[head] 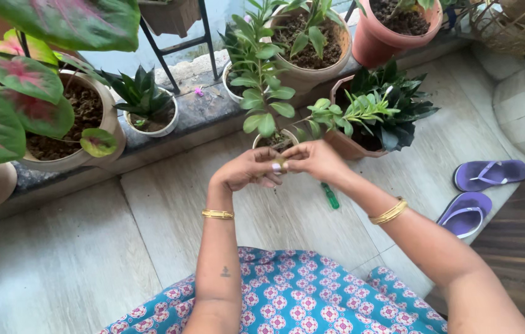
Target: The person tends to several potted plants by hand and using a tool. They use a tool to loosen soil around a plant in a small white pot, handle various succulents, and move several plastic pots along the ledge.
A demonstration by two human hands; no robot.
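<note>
Pinching a small yellowish piece, both hands meet above open floor tiles.

Matt clay pots, glossy leaves, smooth stone floor, shiny metal bangles.

Purple slippers, a green tool, gold bangles, pink-blotched green leaves, and a blue dress patterned with pink flowers.

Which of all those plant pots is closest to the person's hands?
The small pale pot with the tall leafy stem, right behind both hands. The other pots sit farther back on the ledge or off to the sides.
</note>
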